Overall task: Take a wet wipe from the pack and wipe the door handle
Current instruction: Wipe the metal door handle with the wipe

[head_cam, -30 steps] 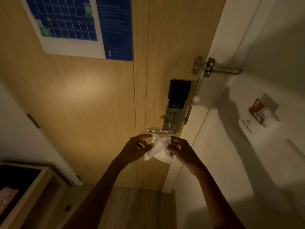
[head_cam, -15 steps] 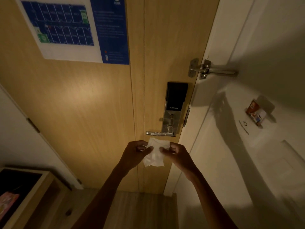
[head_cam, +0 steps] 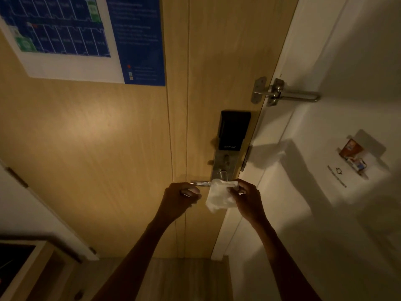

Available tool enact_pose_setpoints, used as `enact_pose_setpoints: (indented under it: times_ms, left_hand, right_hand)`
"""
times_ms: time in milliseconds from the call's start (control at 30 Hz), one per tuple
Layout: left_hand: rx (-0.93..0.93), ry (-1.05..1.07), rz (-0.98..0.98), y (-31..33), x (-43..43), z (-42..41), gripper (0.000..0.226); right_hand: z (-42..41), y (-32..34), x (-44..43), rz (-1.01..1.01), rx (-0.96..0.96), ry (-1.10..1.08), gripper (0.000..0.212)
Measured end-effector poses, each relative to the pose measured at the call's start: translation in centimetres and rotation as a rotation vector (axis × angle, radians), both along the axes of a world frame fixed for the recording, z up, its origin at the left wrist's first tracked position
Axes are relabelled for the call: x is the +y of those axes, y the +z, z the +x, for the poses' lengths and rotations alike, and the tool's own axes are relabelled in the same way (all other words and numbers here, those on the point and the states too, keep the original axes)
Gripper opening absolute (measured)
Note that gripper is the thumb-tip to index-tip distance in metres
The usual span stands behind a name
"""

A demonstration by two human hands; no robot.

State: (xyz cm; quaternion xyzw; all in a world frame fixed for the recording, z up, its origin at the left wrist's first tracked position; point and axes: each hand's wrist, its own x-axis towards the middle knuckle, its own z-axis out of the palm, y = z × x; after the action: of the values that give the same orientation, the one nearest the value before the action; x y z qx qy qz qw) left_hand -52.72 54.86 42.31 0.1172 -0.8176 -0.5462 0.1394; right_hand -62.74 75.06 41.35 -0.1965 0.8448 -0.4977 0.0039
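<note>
White crumpled wet wipe point(head_cam: 220, 195) sits right at the silver lever door handle point(head_cam: 200, 182), its top edge overlapping the handle's root below the lock plate; judged: placed there so the wipe can be wrapped over the lever and dragged along it. Whether the wipe actually touches metal, cannot tell, dim light. Right hand point(head_cam: 247, 199) pinches the wipe on its right side, fingers curled narrow, thumb and fingertips closed on the cloth, most of the wipe hanging loose below and to the left of the grip. Held by one edge probably to keep a flat patch free for wiping. Left hand point(head_cam: 179, 197) is just left of the wipe, apart from it by a small gap, fingers loosely curled, half closed, holding nothing that I can see; its knuckles sit just under the free end of the handle, contact unclear. Judged: it is there either to steady the lever or to help spread the wipe. Handle is horizontal, pointing left from the steel lock plate with black smart-lock panel point(head_cam: 233, 132) on the light wooden door point(head_cam: 108, 148). Metal swing-bar door guard point(head_cam: 280, 94) higher up on the white door frame point(head_cam: 288, 61), not involved. Pack of wipes not in view. Step judged: wipe out, wiping about to begin or just beginning.
</note>
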Motion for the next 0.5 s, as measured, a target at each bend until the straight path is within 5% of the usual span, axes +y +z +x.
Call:
enact_pose_setpoints:
  times_ms: [167,500]
  left_hand:
    - [0.134,0.183,-0.222,-0.5,-2.5,-1.2,0.012]
    - [0.097,0.104,-0.216,-2.6,-3.1,-2.9,0.015]
  right_hand:
    - [-2.1,-0.8,-1.2,-0.067,0.030,-0.201,0.032]
    - [-0.7,-2.3,-4.4,-0.170,0.262,-0.367,0.034]
